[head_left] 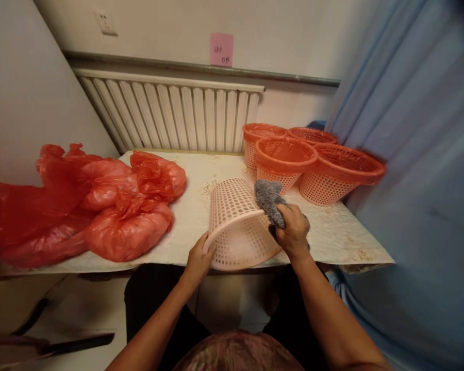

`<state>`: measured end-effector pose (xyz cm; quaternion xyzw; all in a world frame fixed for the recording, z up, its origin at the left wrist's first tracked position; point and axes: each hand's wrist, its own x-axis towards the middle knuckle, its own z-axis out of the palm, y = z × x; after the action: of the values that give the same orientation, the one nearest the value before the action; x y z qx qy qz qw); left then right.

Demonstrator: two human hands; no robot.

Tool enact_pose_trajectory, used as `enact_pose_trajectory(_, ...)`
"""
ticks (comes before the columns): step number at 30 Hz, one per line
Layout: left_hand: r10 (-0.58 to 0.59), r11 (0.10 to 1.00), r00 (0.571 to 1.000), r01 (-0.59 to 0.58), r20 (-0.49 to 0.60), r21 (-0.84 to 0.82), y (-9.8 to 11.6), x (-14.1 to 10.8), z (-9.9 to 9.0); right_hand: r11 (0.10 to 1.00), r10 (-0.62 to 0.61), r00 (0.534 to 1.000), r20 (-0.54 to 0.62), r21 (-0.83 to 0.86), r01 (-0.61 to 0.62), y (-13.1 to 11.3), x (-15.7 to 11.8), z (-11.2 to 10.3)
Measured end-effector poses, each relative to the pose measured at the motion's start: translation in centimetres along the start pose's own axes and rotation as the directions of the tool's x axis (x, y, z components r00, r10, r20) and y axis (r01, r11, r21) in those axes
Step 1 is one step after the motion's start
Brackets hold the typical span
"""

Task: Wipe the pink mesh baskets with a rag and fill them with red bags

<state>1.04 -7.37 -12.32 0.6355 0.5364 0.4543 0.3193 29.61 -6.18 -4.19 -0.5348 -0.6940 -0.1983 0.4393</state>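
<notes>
A pale pink perforated plastic wastebasket (234, 201) lies tilted at the table's front edge, its open mouth facing me. My left hand (200, 257) is closed on the left side of its rim. In my right hand (294, 229) is a bunched grey cloth (269, 200), pressed against the right side of the basket near the rim. Part of the cloth hangs below my fingers. The inside of the basket shows through its mouth.
Several wastebaskets with red liners (286, 154) stand at the back right. Tied, filled red plastic bags (131, 232) are heaped on the left of the table (355, 232). A radiator (170, 111) is behind; a blue curtain (421, 154) hangs at right.
</notes>
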Motion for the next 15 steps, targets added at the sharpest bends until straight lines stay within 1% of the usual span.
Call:
enact_pose_trajectory(2,0.056,0.996,0.996,-0.051,-0.070,0.072,0.8,0.5,-0.2,1.000,-0.013,1.000,0.010,0.007,0.013,-0.6,0.2,0.2)
enact_pose_trajectory(3,0.092,0.991,0.992,-0.083,-0.083,0.102,1.0,0.7,-0.2,1.000,-0.004,1.000,0.001,0.027,0.004,-0.7,0.1,0.4)
enact_pose_trajectory(6,0.184,0.973,0.982,-0.176,-0.043,0.147,1.2,1.1,-0.1,0.994,0.065,0.997,-0.043,0.086,-0.061,-0.6,-0.5,1.0)
enact_pose_trajectory(8,0.203,0.967,0.979,-0.197,-0.019,0.162,1.1,1.1,0.1,0.986,0.131,0.989,-0.063,0.112,-0.123,-0.1,-1.2,1.1)
enact_pose_trajectory(10,0.198,0.967,0.980,-0.191,-0.022,0.168,0.9,1.0,0.4,0.970,0.208,0.976,-0.071,0.146,-0.196,0.5,-2.1,1.1)
enact_pose_trajectory(12,0.185,0.972,0.982,-0.178,-0.037,0.155,0.7,0.9,0.5,0.938,0.309,0.948,-0.074,0.186,-0.291,1.1,-3.2,1.1)
enact_pose_trajectory(13,0.179,0.975,0.983,-0.170,-0.046,0.145,0.6,0.9,0.6,0.914,0.370,0.926,-0.075,0.207,-0.348,1.4,-3.8,1.2)
enact_pose_trajectory(15,0.166,0.979,0.985,-0.157,-0.055,0.130,0.4,0.8,0.5,0.843,0.505,0.860,-0.077,0.255,-0.473,1.9,-5.2,1.5)
